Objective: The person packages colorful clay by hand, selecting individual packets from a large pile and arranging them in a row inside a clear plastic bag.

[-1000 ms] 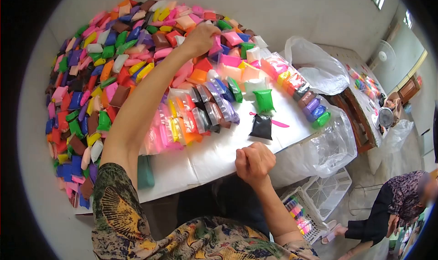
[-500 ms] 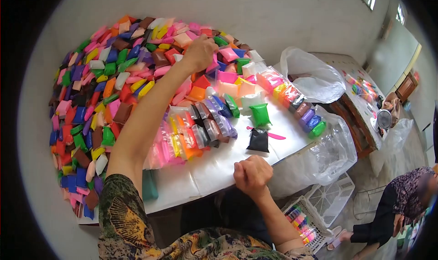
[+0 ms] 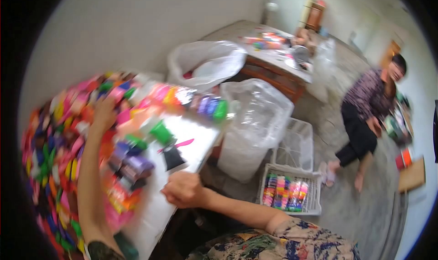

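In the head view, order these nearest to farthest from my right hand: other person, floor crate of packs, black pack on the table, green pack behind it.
From your right hand:
1. Black pack, just beyond it
2. Green pack, behind the black one
3. Crate, on the floor, right
4. Other person, far right

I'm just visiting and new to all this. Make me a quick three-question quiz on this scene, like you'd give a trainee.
1. Which packet lies nearest the right hand: (a) green, (b) black, (c) blue?
2. True or false: the pink plastic tool lies on the floor.
3. Fill in: colourful packs sit in a white plastic ____ on the floor.

Key:
1: b, the black packet.
2: False; it lies on the white tabletop.
3: Crate.
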The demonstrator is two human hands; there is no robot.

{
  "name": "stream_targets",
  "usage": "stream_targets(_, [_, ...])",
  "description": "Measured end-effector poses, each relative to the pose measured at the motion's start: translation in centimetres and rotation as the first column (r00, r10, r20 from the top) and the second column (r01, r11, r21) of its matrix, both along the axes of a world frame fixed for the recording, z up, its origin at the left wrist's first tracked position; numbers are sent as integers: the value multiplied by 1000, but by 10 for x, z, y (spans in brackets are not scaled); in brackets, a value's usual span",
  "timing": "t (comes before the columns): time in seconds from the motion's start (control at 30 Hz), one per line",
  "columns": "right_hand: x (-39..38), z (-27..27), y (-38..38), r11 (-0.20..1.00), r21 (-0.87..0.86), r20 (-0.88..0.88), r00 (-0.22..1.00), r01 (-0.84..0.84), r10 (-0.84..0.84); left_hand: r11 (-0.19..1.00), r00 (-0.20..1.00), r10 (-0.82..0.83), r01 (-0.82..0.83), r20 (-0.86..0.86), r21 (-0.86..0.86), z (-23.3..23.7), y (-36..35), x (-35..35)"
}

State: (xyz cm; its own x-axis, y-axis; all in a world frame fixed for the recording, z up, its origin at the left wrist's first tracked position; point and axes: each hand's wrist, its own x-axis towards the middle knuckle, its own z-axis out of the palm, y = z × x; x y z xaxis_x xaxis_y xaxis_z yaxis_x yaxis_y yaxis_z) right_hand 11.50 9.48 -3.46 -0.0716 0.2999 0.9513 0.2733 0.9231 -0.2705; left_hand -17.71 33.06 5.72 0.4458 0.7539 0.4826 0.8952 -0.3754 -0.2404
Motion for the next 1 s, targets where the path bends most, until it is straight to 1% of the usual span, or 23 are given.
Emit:
stream_targets(0.07, [0,1,-3,1000,-8,-9,1000,13,-13,1000,1000,-12,11,17,17,-9,6,-10])
stream_targets(0.1, [0,-1,-5,999,-48,8,1000,-1,2,999,1000,-9,8,16,42,-14,10,-16])
stream_targets(0.17, [3,2,-7,998,-65,58,998,-2,6,999,987,24,-16,-160,48,-13,14,-30])
stream_targets(0.27, [3,3,-6,998,-61,49,999,-11,14,980,946,159,-186,-281,-70,7,3,-14])
stream_targets(0.37, [2,4,-7,998,-64,34,999,-13,15,912,860,282,-378,-426,-158,25,-14,0])
stream_targets(0.4, [2,5,-8,997,-72,38,999,-10,13,935,822,279,-351,-497,-56,27,-22,1])
stream_targets(0.5, [3,4,-9,995,-99,61,998,-6,12,995,918,89,-101,-386,-11,-6,20,-65])
stream_targets(0.53, [2,3,-9,995,-100,53,999,-6,11,996,939,52,-26,-339,82,-4,15,-64])
stream_targets(0.57, [0,2,-9,995,-101,43,999,-8,13,997,958,81,-73,-274,37,-2,12,-63])
stream_targets(0.63, [1,3,-9,996,-91,40,999,-2,6,984,978,156,-166,-141,-60,20,-24,-31])
stream_targets(0.73, [-1,3,-10,996,-89,32,1000,2,0,985,984,157,-150,83,-84,20,-23,-46])
stream_targets(0.83, [2,3,-8,996,-88,36,999,0,3,989,935,135,-108,329,-99,17,-16,-44])
stream_targets(0.93, [-2,1,-10,995,-98,32,999,-7,10,974,900,211,-162,381,-158,28,-27,-33])
stream_targets(1.0, [-1,1,-8,996,-88,25,1000,-5,7,988,923,130,-88,362,-128,34,-22,-39])
